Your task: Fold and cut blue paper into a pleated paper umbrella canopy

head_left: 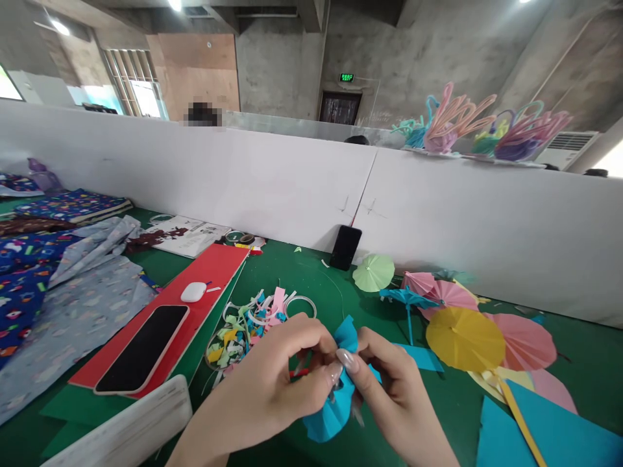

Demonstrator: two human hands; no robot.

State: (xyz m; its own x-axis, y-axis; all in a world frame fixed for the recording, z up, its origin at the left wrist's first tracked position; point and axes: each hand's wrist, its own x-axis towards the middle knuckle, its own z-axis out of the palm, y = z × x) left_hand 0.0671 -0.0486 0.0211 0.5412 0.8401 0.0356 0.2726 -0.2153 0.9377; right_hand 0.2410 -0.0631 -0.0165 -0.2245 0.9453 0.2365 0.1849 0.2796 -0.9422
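Both of my hands meet low in the middle of the head view, around a piece of blue folded paper (331, 418). My left hand (285, 373) pinches it from the left, with thumb and forefinger closed. On the other side my right hand (389, 379) pinches the same paper, its thumb close to the left thumb. The paper is crumpled, with one pointed end above the fingers and a wider, pleated end below. A small red part and something shiny show near the fingers, too covered to name. Past my left hand lies a heap of coloured paper scraps (243, 334).
Paper umbrellas stand or lie at right, among them a yellow one (464, 338), a blue one (409, 297) and a green one (374, 272). Blue sheets (559, 428) lie nearer. A black phone (345, 248) leans on the white partition (272, 175). Another phone (142, 350) rests on red card (214, 272).
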